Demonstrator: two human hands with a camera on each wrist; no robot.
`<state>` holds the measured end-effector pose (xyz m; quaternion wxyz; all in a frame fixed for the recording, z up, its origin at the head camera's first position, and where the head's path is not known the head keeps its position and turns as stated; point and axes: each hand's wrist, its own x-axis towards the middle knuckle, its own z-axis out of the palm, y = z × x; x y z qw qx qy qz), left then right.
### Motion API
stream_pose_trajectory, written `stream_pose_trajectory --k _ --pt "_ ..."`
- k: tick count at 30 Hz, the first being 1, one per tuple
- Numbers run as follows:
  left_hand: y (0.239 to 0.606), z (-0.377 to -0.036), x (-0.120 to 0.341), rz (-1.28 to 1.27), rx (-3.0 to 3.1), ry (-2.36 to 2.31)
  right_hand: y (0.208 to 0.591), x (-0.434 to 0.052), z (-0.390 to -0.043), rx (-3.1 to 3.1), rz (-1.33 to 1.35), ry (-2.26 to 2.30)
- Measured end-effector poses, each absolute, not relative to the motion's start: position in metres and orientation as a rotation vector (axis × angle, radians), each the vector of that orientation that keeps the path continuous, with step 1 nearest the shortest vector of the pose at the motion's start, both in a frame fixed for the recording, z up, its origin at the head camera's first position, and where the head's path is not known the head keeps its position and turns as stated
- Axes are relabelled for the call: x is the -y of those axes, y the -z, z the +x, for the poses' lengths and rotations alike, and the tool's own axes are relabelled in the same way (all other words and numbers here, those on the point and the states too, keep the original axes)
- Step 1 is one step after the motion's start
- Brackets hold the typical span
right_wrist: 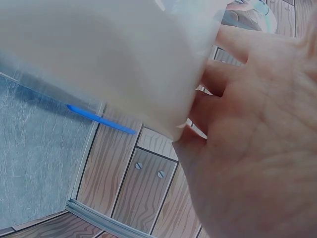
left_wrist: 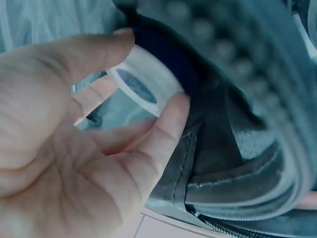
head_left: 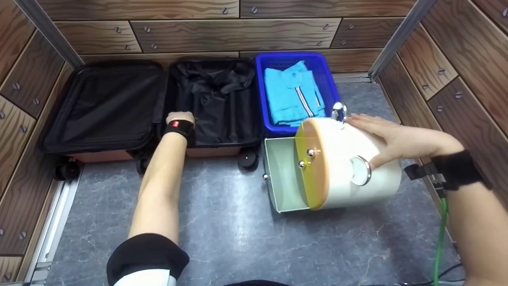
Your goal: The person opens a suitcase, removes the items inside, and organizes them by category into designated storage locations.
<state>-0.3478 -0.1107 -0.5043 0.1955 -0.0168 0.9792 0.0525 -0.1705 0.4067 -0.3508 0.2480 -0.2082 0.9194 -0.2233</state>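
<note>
My left hand [head_left: 180,116] reaches into the open suitcase's right half [head_left: 216,119], at its left edge. The left wrist view shows this hand [left_wrist: 84,134] pinching a small round white-and-dark-blue thing [left_wrist: 148,74] between thumb and fingers, beside the zipper and black lining; its exact kind is unclear. At right stands a cream rounded drawer box [head_left: 345,174] with an orange-yellow front, metal knobs and a ring. A pale green drawer [head_left: 287,174] is pulled out of it. My right hand [head_left: 401,139] rests on the box with outstretched fingers, touching its side in the right wrist view.
The suitcase's left half [head_left: 115,107] lies open at far left, its black wheels [head_left: 66,171] on the grey floor [head_left: 222,230]. Behind the drawer box, a blue basket [head_left: 260,79] holds folded light-blue clothing [head_left: 285,95]. Wood-patterned walls [head_left: 238,35] enclose the area. A green cable [head_left: 440,238] hangs at right.
</note>
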Motion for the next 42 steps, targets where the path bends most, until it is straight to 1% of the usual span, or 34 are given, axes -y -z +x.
stream_pose_trajectory --k 3,5,9,12,14,16,20,23,25,28,31,42 --pt "0.496 -0.343 0.112 -0.001 -2.739 -0.137 0.351 -0.407 -0.171 -2.502 -0.579 0.611" --pt "0.482 -0.336 0.109 0.049 -2.731 -0.146 0.352 -0.408 -0.17 -2.503 -0.593 0.604" --pt "0.478 -0.342 0.098 0.183 -2.82 -0.231 0.353 -0.41 -0.169 -2.51 -0.609 0.595" --pt "0.48 -0.347 0.079 0.342 -2.905 -0.373 0.354 -0.412 -0.168 -2.509 -0.597 0.604" --pt "0.476 -0.341 0.06 0.503 -2.936 -0.472 0.355 -0.412 -0.168 -2.504 -0.591 0.611" --pt "0.473 -0.327 0.038 0.697 -2.948 -0.543 0.355 -0.412 -0.168 -2.504 -0.592 0.608" --pt "0.465 -0.287 -0.005 1.102 -2.874 -0.572 0.355 -0.411 -0.169 -2.519 -0.615 0.582" --pt "0.464 -0.256 -0.032 1.318 -2.781 -0.487 0.353 -0.41 -0.17 -2.528 -0.623 0.571" --pt "0.467 -0.239 -0.047 1.409 -2.725 -0.406 0.353 -0.41 -0.17 -2.53 -0.623 0.568" --pt "0.476 -0.221 -0.065 1.473 -2.68 -0.268 0.353 -0.41 -0.17 -2.527 -0.623 0.569" --pt "0.489 -0.21 -0.076 1.465 -2.665 -0.142 0.353 -0.41 -0.17 -2.522 -0.623 0.576" --pt "0.521 -0.196 -0.102 1.372 -2.665 0.105 0.353 -0.408 -0.173 -2.527 -0.628 0.569"
